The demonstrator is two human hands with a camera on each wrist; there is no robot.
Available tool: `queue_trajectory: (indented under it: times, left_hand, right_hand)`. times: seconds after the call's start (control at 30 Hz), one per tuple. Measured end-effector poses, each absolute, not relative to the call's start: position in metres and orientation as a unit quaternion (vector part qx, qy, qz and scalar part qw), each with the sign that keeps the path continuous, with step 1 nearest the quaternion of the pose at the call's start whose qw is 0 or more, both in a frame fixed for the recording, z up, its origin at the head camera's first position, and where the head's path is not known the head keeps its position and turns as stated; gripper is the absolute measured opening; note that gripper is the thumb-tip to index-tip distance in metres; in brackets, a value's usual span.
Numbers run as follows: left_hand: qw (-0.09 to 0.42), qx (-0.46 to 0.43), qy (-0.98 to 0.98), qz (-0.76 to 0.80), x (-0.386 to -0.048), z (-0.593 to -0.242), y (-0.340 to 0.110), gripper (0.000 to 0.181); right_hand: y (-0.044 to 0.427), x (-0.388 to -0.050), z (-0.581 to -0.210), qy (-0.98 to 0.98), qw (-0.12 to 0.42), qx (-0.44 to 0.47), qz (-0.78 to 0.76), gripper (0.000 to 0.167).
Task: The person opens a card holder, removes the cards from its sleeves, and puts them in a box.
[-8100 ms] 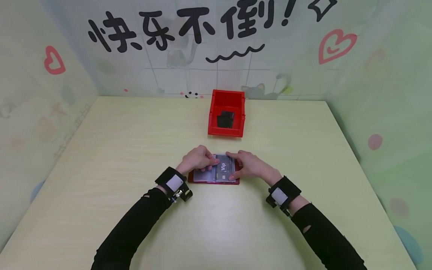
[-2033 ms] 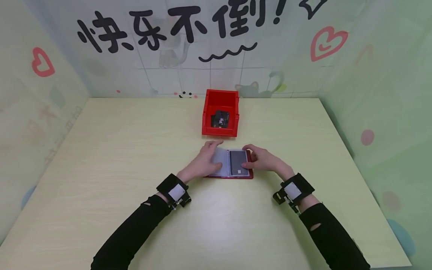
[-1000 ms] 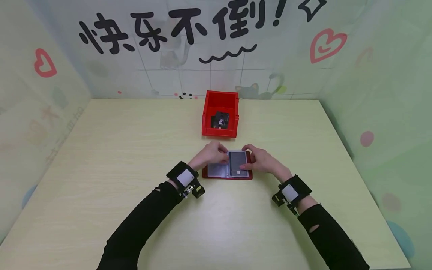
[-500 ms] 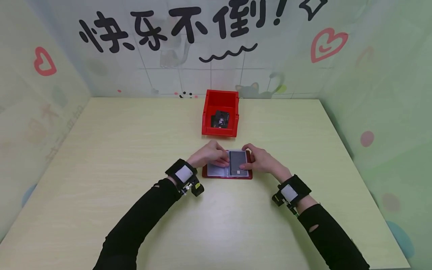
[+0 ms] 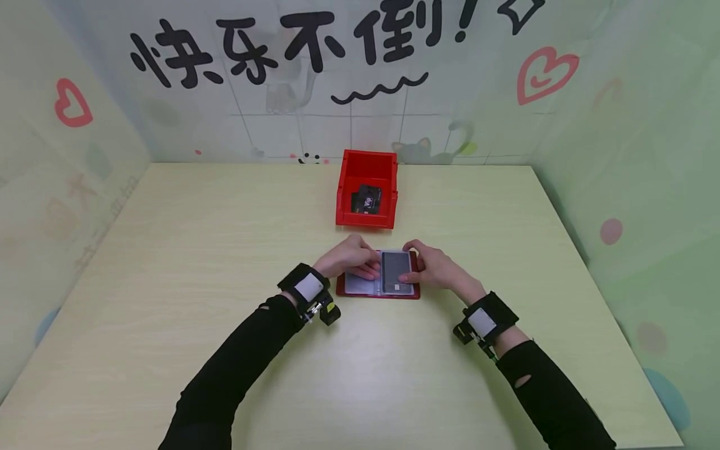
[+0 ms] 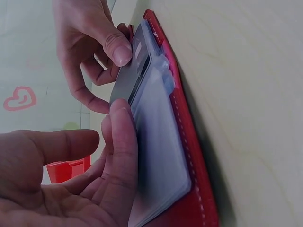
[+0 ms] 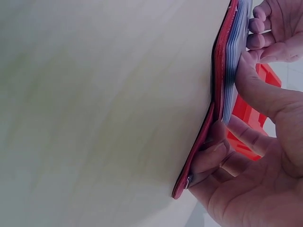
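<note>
A red card holder (image 5: 341,287) lies unfolded on the table, with clear plastic sleeves (image 6: 158,142) inside. On its right half a grey card (image 5: 397,265) with a small pale square lies at the sleeves. My left hand (image 5: 354,257) reaches over the left half; its fairly straight fingertips touch the card's edge near the spine, the thumb apart from them. My right hand (image 5: 435,267) grips the right side: thumb on top of the card, fingers at the far and outer edges. In the right wrist view the stacked sleeves (image 7: 231,56) stand between thumb and fingers.
Behind the card holder stands a red bin (image 5: 368,164) with several black cards (image 5: 368,200) in it, the top one marked "Vip". The pale wooden table (image 5: 236,250) meets a printed wall (image 5: 315,131) at the back.
Since eight seconds ago a "Vip" card has appeared atop those in the bin, and the card holder sits farther right. My left hand has shifted from the left page to the spine.
</note>
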State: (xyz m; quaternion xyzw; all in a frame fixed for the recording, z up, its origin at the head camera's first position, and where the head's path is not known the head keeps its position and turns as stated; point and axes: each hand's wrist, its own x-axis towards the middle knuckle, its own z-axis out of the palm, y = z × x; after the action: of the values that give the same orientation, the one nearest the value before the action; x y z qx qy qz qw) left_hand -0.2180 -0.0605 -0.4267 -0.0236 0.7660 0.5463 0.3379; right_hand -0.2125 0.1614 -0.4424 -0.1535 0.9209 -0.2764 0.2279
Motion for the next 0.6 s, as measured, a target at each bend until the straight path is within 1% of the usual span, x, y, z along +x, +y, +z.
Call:
queue_trajectory:
  times: [0.37,0.6]
  left_hand:
    - [0.359,-0.046,0.752,0.551,-0.2206,-0.4283,-0.0614,0.027]
    - [0.350,-0.035,0.779,0.520,-0.2195,-0.4299,-0.0588,0.027]
  right_hand:
    - [0.1631,-0.2132,-0.4456,0.923,0.222,-0.158,-0.270,0.066]
    - [0.1622,-0.2116,-0.4448,0.923,0.219,-0.163,-0.272,0.067]
